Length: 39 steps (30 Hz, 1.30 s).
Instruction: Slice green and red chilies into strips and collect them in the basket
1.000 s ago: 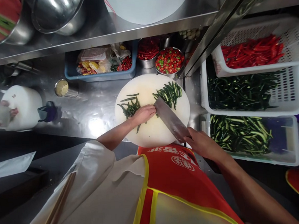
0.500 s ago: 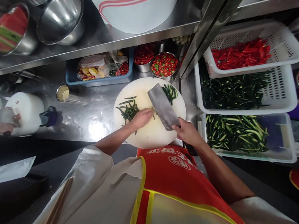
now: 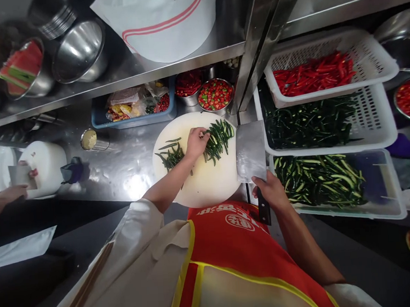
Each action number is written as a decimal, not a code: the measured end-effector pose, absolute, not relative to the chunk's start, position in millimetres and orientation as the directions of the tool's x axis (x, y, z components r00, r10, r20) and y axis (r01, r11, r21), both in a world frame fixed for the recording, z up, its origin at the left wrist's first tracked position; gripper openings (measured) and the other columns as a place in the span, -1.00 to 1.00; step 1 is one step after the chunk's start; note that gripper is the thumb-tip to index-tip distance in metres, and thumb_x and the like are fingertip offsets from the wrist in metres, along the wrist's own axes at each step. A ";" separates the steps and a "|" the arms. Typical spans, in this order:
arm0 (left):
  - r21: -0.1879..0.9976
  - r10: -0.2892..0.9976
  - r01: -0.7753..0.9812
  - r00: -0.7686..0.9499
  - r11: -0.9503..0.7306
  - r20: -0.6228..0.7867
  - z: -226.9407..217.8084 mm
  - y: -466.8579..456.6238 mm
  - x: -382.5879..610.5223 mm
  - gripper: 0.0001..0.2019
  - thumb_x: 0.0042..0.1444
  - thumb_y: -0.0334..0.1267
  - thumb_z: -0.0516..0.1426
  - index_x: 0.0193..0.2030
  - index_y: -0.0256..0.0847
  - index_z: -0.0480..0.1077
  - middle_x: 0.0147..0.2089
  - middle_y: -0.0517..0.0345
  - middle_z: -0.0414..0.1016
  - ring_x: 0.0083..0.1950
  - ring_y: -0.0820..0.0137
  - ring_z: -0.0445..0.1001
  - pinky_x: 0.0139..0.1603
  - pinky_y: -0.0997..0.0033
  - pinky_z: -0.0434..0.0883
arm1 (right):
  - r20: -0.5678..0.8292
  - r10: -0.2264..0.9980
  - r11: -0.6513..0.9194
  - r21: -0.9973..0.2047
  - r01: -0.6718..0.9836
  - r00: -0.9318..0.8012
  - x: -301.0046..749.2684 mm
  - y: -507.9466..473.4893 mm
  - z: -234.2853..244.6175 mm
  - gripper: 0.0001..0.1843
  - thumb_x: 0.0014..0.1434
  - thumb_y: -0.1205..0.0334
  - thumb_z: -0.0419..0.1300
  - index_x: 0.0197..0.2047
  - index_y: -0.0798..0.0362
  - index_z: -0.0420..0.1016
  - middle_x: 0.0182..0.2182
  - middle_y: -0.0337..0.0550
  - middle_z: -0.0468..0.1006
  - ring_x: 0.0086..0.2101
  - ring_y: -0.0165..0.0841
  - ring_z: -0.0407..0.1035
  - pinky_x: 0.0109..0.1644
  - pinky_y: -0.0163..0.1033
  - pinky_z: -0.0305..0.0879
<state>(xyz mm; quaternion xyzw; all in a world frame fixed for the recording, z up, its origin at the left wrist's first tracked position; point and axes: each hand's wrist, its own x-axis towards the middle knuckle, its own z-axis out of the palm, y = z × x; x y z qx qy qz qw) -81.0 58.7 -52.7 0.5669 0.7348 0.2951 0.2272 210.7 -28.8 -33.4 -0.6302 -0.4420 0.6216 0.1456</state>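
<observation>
My right hand grips the dark handle of a cleaver. Its broad blade lies over the right rim of the round white cutting board, pointing away from me. On the board, my left hand has its fingers curled against the left side of a spread pile of cut green chillies; the fingertips are partly hidden among them. Left of that hand lies a smaller heap of slender green chillies, partly behind my forearm.
White baskets to the right hold red chillies and green chillies; a tub below holds green strips. Behind the board stand a bowl of chopped chillies and a blue bin. Far left, another person's hand holds a cleaver.
The cleaver has moved right, from above the board to its right edge. My left hand has shifted away from me onto the cut chillies, which now spread across the board's right half.
</observation>
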 end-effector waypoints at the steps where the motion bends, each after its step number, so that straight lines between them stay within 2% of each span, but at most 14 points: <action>1: 0.675 0.975 0.723 -0.219 0.148 0.021 -54.4 70.9 -77.2 -0.76 0.18 -0.22 0.15 -0.03 -0.21 0.43 0.05 -0.04 0.40 0.07 0.26 0.43 0.17 0.23 0.38 | -0.653 0.737 -0.571 -0.738 0.359 -0.172 208.7 -26.1 -36.5 -0.61 0.09 -0.04 0.13 -0.11 0.02 0.26 -0.72 -0.33 0.41 -0.68 -0.30 0.36 -0.60 -0.26 0.26; 3: 0.623 0.997 0.782 -0.056 0.017 0.043 -57.5 92.7 -66.9 -0.62 0.17 -0.13 0.18 0.10 -0.18 0.39 0.21 -0.06 0.32 0.25 0.17 0.29 0.30 0.15 0.26 | -0.651 0.735 -0.575 -0.747 0.333 -0.190 203.7 -18.1 -40.8 -0.60 0.09 -0.04 0.13 -0.09 0.02 0.26 -0.71 -0.34 0.41 -0.67 -0.30 0.35 -0.60 -0.25 0.26; 5: 0.561 0.991 0.819 0.132 -0.117 0.013 -59.6 108.2 -55.4 -0.55 0.15 -0.05 0.19 0.14 -0.16 0.38 0.29 -0.05 0.25 0.32 0.11 0.21 0.35 0.07 0.18 | -0.645 0.735 -0.576 -0.756 0.311 -0.206 198.2 -8.2 -42.7 -0.61 0.08 -0.03 0.14 -0.09 0.02 0.26 -0.69 -0.34 0.40 -0.66 -0.30 0.35 -0.58 -0.25 0.28; 9: 0.505 0.951 0.828 0.306 -0.242 -0.047 -56.0 113.2 -42.9 -0.64 0.17 -0.02 0.17 0.01 -0.17 0.48 0.14 -0.03 0.40 0.19 0.13 0.34 0.27 0.07 0.27 | -0.619 0.739 -0.551 -0.782 0.290 -0.266 192.1 10.2 -43.3 -0.65 0.09 0.00 0.15 -0.13 0.01 0.26 -0.69 -0.36 0.39 -0.66 -0.32 0.35 -0.59 -0.26 0.26; 12: 0.580 0.932 0.763 0.362 -0.284 -0.020 -45.8 96.0 -48.6 -0.72 0.22 -0.08 0.14 -0.04 -0.16 0.50 0.13 0.02 0.41 0.16 0.24 0.37 0.26 0.18 0.31 | -0.619 0.706 -0.518 -0.783 0.345 -0.343 195.2 18.7 -44.2 -0.68 0.13 0.00 0.12 -0.15 0.01 0.26 -0.70 -0.37 0.39 -0.68 -0.34 0.34 -0.60 -0.29 0.24; 14: 0.632 0.958 0.737 0.285 -0.238 0.027 -39.8 78.4 -55.2 -0.72 0.26 -0.08 0.10 -0.01 -0.13 0.48 0.20 0.05 0.36 0.23 0.28 0.32 0.31 0.22 0.28 | -0.623 0.676 -0.481 -0.778 0.406 -0.394 198.8 21.7 -44.8 -0.70 0.15 0.00 0.11 -0.15 0.02 0.27 -0.70 -0.37 0.40 -0.67 -0.35 0.35 -0.59 -0.30 0.24; 17: 0.679 0.987 0.734 -0.125 0.025 0.099 -40.4 49.8 -58.8 -0.65 0.27 -0.03 0.08 0.07 -0.16 0.41 0.27 -0.03 0.28 0.32 0.25 0.23 0.38 0.17 0.19 | -0.626 0.643 -0.445 -0.774 0.450 -0.441 201.8 22.8 -45.3 -0.72 0.16 0.03 0.10 -0.14 0.02 0.28 -0.70 -0.38 0.40 -0.66 -0.36 0.37 -0.57 -0.31 0.26; 20: 0.718 0.902 0.641 -0.429 0.271 0.043 -52.5 27.3 -48.7 -0.47 0.17 0.03 0.17 0.21 -0.17 0.27 0.34 -0.12 0.17 0.38 0.17 0.13 0.42 0.08 0.11 | -0.633 0.622 -0.447 -0.771 0.454 -0.461 199.7 20.7 -46.3 -0.70 0.18 0.04 0.10 -0.10 0.03 0.29 -0.71 -0.40 0.39 -0.66 -0.37 0.36 -0.57 -0.32 0.25; 23: 0.723 0.892 0.617 -0.452 0.310 0.004 -64.9 17.8 -32.0 -0.28 0.07 0.06 0.25 0.32 -0.09 0.14 0.44 -0.10 -0.03 0.45 0.10 -0.02 0.44 0.01 0.04 | -0.620 0.597 -0.438 -0.783 0.441 -0.508 192.2 15.5 -48.5 -0.70 0.18 0.04 0.10 -0.09 0.03 0.29 -0.71 -0.41 0.37 -0.68 -0.38 0.33 -0.58 -0.32 0.24; 26: 0.678 0.892 0.678 -0.445 0.282 0.074 -69.8 18.0 -22.3 -0.23 0.05 0.10 0.26 0.34 -0.07 0.10 0.47 -0.09 -0.14 0.48 0.06 -0.12 0.44 -0.04 0.03 | -0.582 0.564 -0.403 -0.813 0.419 -0.586 179.3 7.1 -49.5 -0.74 0.18 0.08 0.10 -0.11 0.03 0.28 -0.70 -0.42 0.37 -0.68 -0.39 0.33 -0.60 -0.35 0.22; 29: 0.641 0.899 0.726 -0.419 0.247 0.128 -70.4 17.4 -24.3 -0.30 0.07 0.13 0.23 0.28 -0.15 0.21 0.45 -0.13 -0.09 0.47 0.02 -0.07 0.43 -0.06 0.05 | -0.546 0.562 -0.357 -0.838 0.414 -0.622 164.1 -4.3 -45.3 -0.80 0.18 0.16 0.09 -0.13 0.04 0.28 -0.70 -0.43 0.36 -0.70 -0.42 0.31 -0.63 -0.37 0.18; 33: 0.678 0.898 0.714 -0.398 0.176 0.187 -73.4 10.2 -32.7 -0.39 0.10 0.15 0.20 0.16 -0.23 0.34 0.40 -0.12 0.07 0.40 0.00 0.08 0.43 -0.02 0.11 | -0.501 0.614 -0.373 -0.865 0.335 -0.610 151.2 -21.6 -34.5 -0.84 0.19 0.23 0.07 -0.15 0.06 0.32 -0.71 -0.43 0.35 -0.70 -0.47 0.28 -0.61 -0.41 0.14; 37: 0.715 0.926 0.687 -0.342 0.131 0.160 -76.2 5.4 -30.0 -0.48 0.21 0.11 0.09 0.23 -0.07 0.26 0.38 0.02 0.12 0.50 0.01 -0.22 0.47 -0.10 0.00 | -0.506 0.668 -0.428 -0.861 0.275 -0.545 154.5 -38.8 -24.5 -0.89 0.17 0.24 0.09 -0.22 0.05 0.35 -0.74 -0.46 0.32 -0.69 -0.49 0.27 -0.60 -0.43 0.13; 39: 0.752 0.942 0.653 -0.299 0.087 0.151 -71.9 2.4 -21.7 -0.49 0.22 0.09 0.09 0.23 -0.10 0.27 0.39 0.02 0.10 0.50 -0.06 -0.25 0.47 -0.13 -0.03 | -0.514 0.694 -0.456 -0.856 0.245 -0.505 160.3 -50.8 -17.7 -0.89 0.16 0.21 0.10 -0.24 0.04 0.35 -0.72 -0.44 0.34 -0.68 -0.49 0.28 -0.59 -0.42 0.14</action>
